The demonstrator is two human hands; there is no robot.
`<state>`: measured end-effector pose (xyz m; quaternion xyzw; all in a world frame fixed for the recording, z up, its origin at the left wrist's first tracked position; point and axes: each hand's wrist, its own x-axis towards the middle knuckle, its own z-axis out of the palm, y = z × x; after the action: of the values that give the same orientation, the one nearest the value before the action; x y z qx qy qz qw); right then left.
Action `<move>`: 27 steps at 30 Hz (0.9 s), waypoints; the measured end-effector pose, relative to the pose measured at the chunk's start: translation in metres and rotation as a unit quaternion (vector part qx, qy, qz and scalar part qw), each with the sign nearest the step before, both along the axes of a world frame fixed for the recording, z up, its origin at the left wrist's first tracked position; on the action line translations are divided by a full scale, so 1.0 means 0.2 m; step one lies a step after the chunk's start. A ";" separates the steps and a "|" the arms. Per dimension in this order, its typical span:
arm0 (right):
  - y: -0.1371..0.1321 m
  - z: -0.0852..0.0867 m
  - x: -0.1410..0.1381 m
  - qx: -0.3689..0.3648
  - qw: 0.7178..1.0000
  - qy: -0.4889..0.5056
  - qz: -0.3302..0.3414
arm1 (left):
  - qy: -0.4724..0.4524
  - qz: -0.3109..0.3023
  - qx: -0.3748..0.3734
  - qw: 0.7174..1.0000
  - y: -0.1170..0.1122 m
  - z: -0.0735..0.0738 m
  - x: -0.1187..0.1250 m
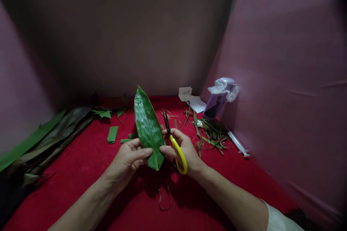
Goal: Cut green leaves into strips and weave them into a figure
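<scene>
A glossy green leaf (146, 124) stands upright above the red cloth, its tip pointing away from me. My left hand (127, 161) pinches its lower left edge between thumb and fingers. My right hand (182, 149) touches the leaf's lower right edge with its thumb and fingertips while also holding yellow-handled scissors (175, 144), whose dark blades point up and away, close together.
The red cloth (86, 173) covers the table. Long green and dried leaves (46, 135) lie at the left, cut green pieces (112, 134) behind the leaf. Leaf scraps (210, 133), white paper (191, 98), a purple plastic-wrapped tool (219, 97) and a syringe (238, 143) lie right. Pink fabric walls surround.
</scene>
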<state>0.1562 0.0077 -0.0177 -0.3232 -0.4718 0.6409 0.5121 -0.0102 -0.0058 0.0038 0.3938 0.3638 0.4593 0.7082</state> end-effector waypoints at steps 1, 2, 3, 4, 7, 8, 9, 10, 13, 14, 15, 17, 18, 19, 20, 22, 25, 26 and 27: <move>0.00 0.00 0.00 0.004 1.000 -0.003 0.001 | -0.003 -0.005 0.001 1.000 0.00 0.00 0.00; -0.01 0.00 0.01 0.008 1.000 -0.007 0.000 | -0.005 -0.010 0.003 1.000 0.00 0.00 0.00; -0.01 0.01 0.01 0.011 1.000 -0.009 -0.001 | -0.007 -0.014 0.005 1.000 -0.01 0.00 0.01; -0.01 0.01 0.01 0.014 1.000 -0.010 -0.001 | -0.007 -0.019 0.007 1.000 -0.01 0.00 0.01; -0.02 0.01 0.01 0.025 1.000 -0.007 -0.005 | -0.005 -0.031 0.010 0.999 -0.02 -0.01 0.01; -0.02 0.01 0.01 0.031 0.999 -0.005 -0.008 | -0.005 -0.034 0.009 0.999 -0.02 -0.01 0.01; -0.02 0.01 0.01 0.037 0.999 -0.002 -0.011 | -0.007 -0.038 0.008 0.999 -0.03 -0.02 0.01; -0.02 0.01 0.01 0.042 0.999 0.002 -0.014 | -0.009 -0.041 0.005 0.999 -0.03 -0.03 0.01; -0.02 0.00 0.00 0.052 0.999 0.008 -0.009 | -0.017 -0.048 0.004 0.999 -0.03 -0.04 0.02; -0.02 -0.01 0.00 0.054 0.999 0.006 -0.007 | -0.019 -0.047 0.005 0.999 -0.03 -0.04 0.03; -0.02 -0.01 0.00 0.056 0.998 0.003 -0.007 | -0.020 -0.045 0.007 0.999 -0.03 -0.04 0.03; -0.02 -0.02 0.00 0.060 0.998 -0.006 -0.014 | -0.023 -0.039 0.015 0.999 -0.03 -0.04 0.04; -0.02 -0.02 0.00 0.063 0.998 -0.010 -0.019 | -0.024 -0.036 0.021 0.999 -0.03 -0.04 0.04; -0.01 -0.02 0.00 0.066 0.997 -0.013 -0.023 | -0.024 -0.034 0.028 0.999 -0.03 -0.04 0.04; -0.01 -0.02 0.00 0.070 0.997 -0.015 -0.027 | -0.020 -0.033 0.034 0.999 -0.03 -0.04 0.04; -0.01 -0.01 0.00 0.076 0.996 -0.019 -0.036 | -0.009 -0.025 0.045 0.999 -0.03 -0.05 0.04; -0.01 -0.01 0.00 0.079 0.996 -0.021 -0.043 | 0.010 0.003 0.066 0.998 -0.02 -0.05 0.02; -0.01 -0.01 0.00 0.079 0.996 -0.020 -0.041 | 0.012 0.023 0.075 0.997 -0.02 -0.04 0.02; -0.02 -0.01 0.00 0.079 0.996 -0.018 -0.035 | 0.011 0.048 0.086 0.995 -0.01 -0.03 0.01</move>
<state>0.1554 0.0042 -0.0190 -0.3098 -0.5186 0.5770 0.5496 -0.0082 -0.0085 -0.0028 0.4405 0.3496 0.5179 0.6446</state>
